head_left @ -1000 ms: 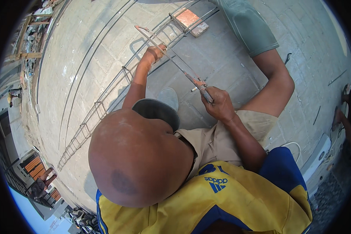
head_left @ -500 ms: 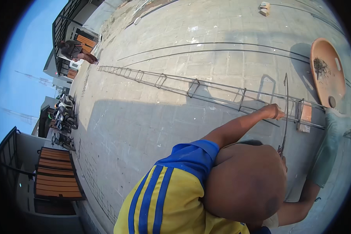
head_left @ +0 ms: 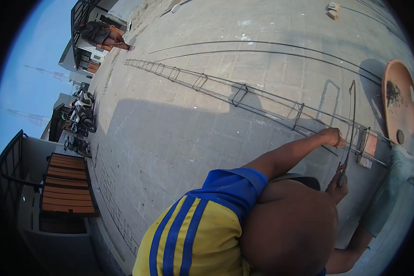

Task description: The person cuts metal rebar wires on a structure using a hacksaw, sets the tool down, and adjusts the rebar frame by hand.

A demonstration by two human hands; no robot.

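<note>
A long cage of steel rebar (head_left: 298, 117) with rectangular stirrups runs across the paving from far left to near right. My left hand (head_left: 332, 136) reaches out from a blue sleeve and is closed round a bar near the cage's near end. In my right hand (head_left: 338, 186) is the handle of a hacksaw (head_left: 345, 166). The saw's bowed frame crosses the bars just right of my left hand. Its blade is too thin to follow to the cut. A brick (head_left: 369, 146) props up the cage end. A large rounded bare body part in the foreground hides my right forearm.
An orange basin (head_left: 393, 108) holding dark scraps stands at the right. Two loose rebars (head_left: 271, 53) lie beyond the cage, and pale blocks (head_left: 333, 11) lie at the top right. Motorcycles (head_left: 82, 112) and a person (head_left: 103, 37) are at the far left.
The hacksaw has slid away from me across the bars, and more of my right hand shows. My left hand stays on the bar. The view has shifted slightly.
</note>
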